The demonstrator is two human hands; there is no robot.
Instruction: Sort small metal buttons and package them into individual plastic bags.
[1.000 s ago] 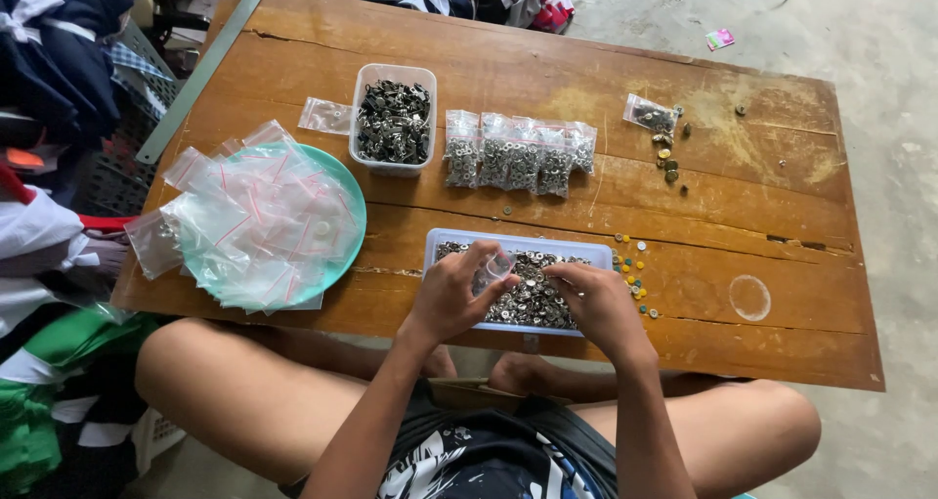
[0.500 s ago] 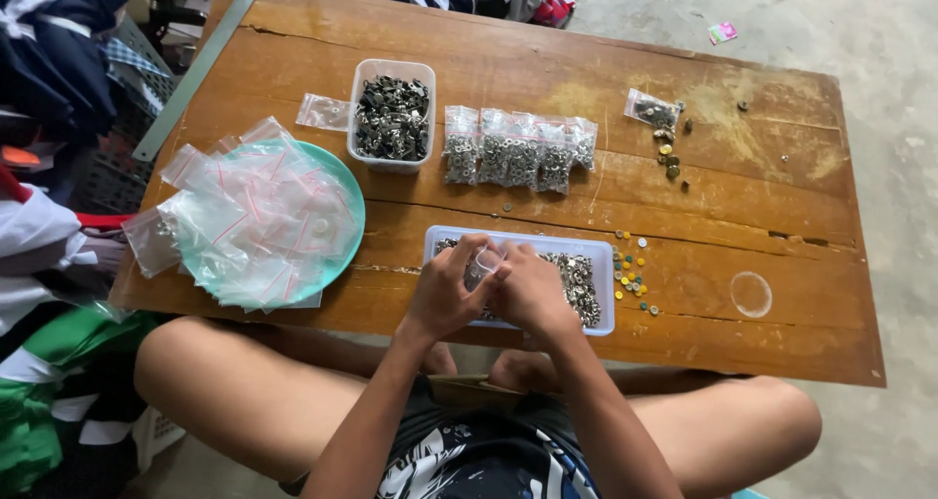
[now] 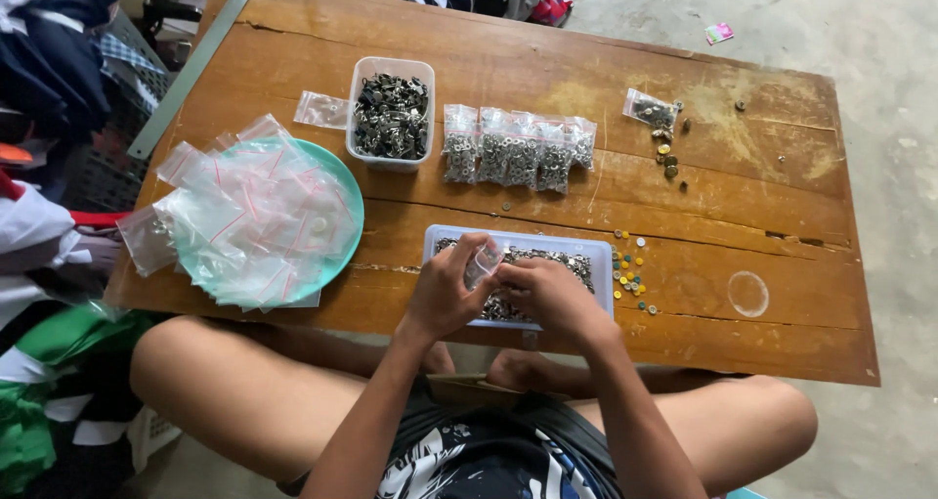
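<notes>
Head view: both hands work over a tray of small metal parts.

The left hand (image 3: 442, 294) pinches a small clear bag (image 3: 483, 261) above the rectangular tray (image 3: 598, 256) on the wooden worktop (image 3: 586, 79); the right hand (image 3: 547, 299) has its grip curled closed at the bag's lower edge.

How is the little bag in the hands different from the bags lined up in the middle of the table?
The small bag is held up between the left hand and right hand, over the shallow tray; the row of bags lies flat on the table. The small bag looks nearly empty and see-through; the row of bags is stuffed with silvery metal bits. Both are clear plastic.
</notes>
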